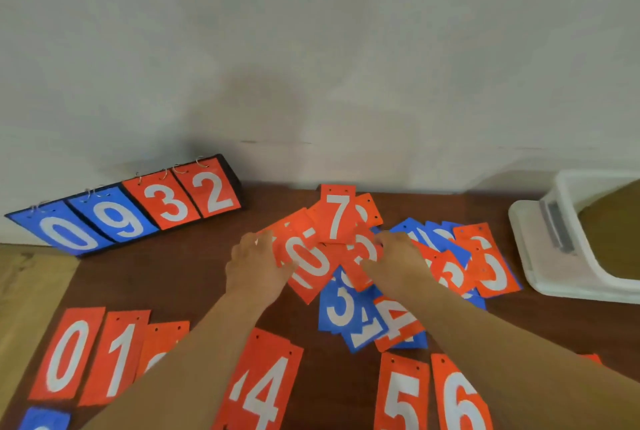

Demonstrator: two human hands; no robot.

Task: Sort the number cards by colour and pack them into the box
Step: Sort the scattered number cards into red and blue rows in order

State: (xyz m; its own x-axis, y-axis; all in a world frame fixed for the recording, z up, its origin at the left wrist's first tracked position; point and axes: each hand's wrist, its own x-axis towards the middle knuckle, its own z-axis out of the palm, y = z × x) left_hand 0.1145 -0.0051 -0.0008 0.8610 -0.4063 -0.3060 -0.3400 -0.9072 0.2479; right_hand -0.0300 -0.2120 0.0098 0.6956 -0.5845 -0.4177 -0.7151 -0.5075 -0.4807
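A loose heap of red and blue number cards [341,305] lies in the middle of the brown table. My left hand [258,265] grips the left edge of a red card marked 10 [308,261]. My right hand [398,261] pinches a red card [362,258] beside it, under a red 7 [337,216]. Along the near edge lie red cards in a row: 0 [69,355], 1 [116,358], a partly hidden one [161,343], 4 [263,384], 5 [401,395] and 6 [460,398]. A blue card [43,419] shows at the bottom left.
A flip scoreboard [135,211] showing blue 0, 9 and red 3, 2 leans by the wall at the back left. A white plastic box [554,256] with a brown inside stands at the right edge. A lighter wooden surface [27,291] adjoins the table's left side.
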